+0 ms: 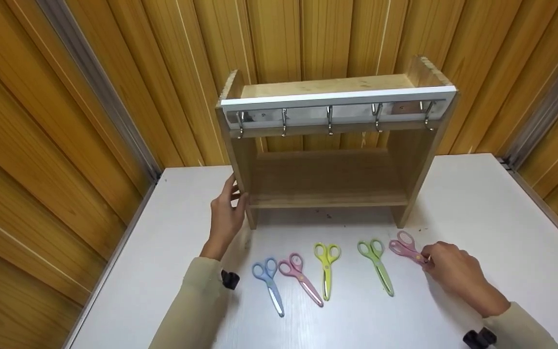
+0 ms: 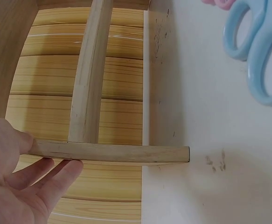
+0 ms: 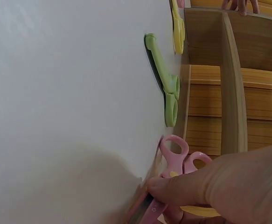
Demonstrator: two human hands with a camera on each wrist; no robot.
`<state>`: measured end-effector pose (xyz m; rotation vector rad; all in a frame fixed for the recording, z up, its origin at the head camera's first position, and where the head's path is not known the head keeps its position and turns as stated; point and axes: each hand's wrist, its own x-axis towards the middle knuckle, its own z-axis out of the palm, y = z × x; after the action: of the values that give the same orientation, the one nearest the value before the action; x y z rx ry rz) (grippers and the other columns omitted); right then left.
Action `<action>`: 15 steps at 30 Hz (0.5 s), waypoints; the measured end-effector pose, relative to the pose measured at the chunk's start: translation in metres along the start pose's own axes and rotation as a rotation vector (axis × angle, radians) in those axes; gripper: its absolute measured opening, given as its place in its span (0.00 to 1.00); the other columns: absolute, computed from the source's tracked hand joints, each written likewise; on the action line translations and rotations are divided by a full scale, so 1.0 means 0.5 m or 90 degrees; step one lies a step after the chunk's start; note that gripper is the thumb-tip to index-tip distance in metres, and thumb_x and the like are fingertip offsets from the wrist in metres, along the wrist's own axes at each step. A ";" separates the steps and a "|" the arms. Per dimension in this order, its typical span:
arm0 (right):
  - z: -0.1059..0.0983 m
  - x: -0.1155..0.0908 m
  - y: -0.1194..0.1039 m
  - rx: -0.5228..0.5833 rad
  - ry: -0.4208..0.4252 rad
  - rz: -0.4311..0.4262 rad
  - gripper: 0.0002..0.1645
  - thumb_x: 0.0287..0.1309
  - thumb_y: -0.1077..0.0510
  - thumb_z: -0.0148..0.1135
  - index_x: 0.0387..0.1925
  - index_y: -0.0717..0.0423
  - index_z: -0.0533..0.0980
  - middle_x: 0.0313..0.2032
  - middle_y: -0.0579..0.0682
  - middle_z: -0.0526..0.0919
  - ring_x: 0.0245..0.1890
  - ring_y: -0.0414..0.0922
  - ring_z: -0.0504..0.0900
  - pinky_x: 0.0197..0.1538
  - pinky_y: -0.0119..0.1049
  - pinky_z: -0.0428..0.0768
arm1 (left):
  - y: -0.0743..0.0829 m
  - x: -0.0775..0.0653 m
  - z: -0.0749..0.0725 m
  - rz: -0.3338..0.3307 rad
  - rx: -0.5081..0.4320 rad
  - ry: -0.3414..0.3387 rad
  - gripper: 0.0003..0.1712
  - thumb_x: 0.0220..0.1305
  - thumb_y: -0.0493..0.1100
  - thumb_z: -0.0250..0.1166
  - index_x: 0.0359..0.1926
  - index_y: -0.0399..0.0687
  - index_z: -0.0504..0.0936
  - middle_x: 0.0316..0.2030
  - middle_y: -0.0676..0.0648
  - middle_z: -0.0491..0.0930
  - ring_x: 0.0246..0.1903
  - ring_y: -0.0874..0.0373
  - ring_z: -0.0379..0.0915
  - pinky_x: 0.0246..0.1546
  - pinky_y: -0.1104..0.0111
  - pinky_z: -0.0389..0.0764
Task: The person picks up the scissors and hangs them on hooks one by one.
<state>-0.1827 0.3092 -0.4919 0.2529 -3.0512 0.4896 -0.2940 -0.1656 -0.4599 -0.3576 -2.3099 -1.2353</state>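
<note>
A wooden rack [image 1: 327, 202] with a shelf and a row of metal hooks [image 1: 330, 120] along its top front stands on the white table. My left hand [image 1: 228, 213] grips the front edge of its left side panel [image 2: 112, 153], thumb on one side and fingers on the other. At the right, my right hand [image 1: 453, 269] pinches a pair of pink scissors [image 3: 175, 161] by the blades, the handle loops pointing toward the rack. Left of them lie green scissors [image 1: 377, 266], yellow scissors [image 1: 327, 271], another pink pair of scissors [image 1: 301, 278] and blue scissors [image 1: 269, 286].
The white table [image 1: 492, 213] runs back to a wood-panelled wall [image 1: 325, 39]. More panelling [image 1: 41, 145] rises on the left, with a metal strip along the table's left edge. Both sleeves carry small black clips near the wrists.
</note>
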 end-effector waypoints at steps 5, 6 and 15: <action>-0.010 -0.002 0.006 -0.013 0.012 -0.006 0.07 0.54 0.68 0.72 0.32 0.54 0.86 0.25 0.48 0.77 0.23 0.46 0.74 0.19 0.45 0.70 | -0.001 -0.001 0.000 0.005 0.020 0.000 0.32 0.75 0.36 0.61 0.76 0.48 0.64 0.61 0.39 0.80 0.53 0.46 0.83 0.46 0.59 0.88; -0.013 -0.002 0.007 -0.015 0.018 -0.010 0.08 0.54 0.69 0.70 0.31 0.53 0.86 0.25 0.48 0.77 0.23 0.46 0.74 0.18 0.45 0.70 | -0.001 -0.001 0.000 0.007 0.024 0.000 0.32 0.75 0.36 0.61 0.76 0.48 0.65 0.61 0.39 0.81 0.52 0.46 0.84 0.46 0.60 0.88; -0.051 0.001 0.002 -0.003 0.077 -0.031 0.08 0.52 0.71 0.73 0.34 0.59 0.85 0.25 0.49 0.78 0.23 0.46 0.73 0.20 0.42 0.69 | -0.002 0.000 -0.003 0.004 0.021 -0.006 0.32 0.74 0.35 0.62 0.76 0.49 0.65 0.60 0.39 0.81 0.52 0.46 0.84 0.44 0.59 0.89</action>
<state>-0.1832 0.3179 -0.4679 0.2851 -2.9218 0.4770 -0.2939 -0.1675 -0.4598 -0.3589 -2.3326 -1.1930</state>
